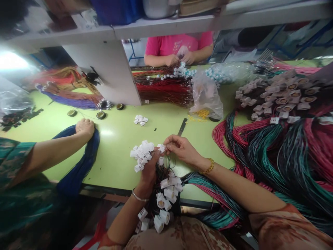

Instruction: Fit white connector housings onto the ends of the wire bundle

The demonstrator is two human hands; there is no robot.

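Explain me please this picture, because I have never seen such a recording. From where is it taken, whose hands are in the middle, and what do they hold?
There is no robot here. The one picture comes from a camera on a person's head, looking forward and down, so the two middle hands are the wearer's own.

The left hand holds a bunch of white connectors on wires. The right hand has its fingertips at one connector; whether they grip it or its wire is hard to tell.

On the green table lie a knife, yellow bits by a plastic bag, and, at right, pink, black and green wires.

A co-worker's hand at left rests on blue wires.
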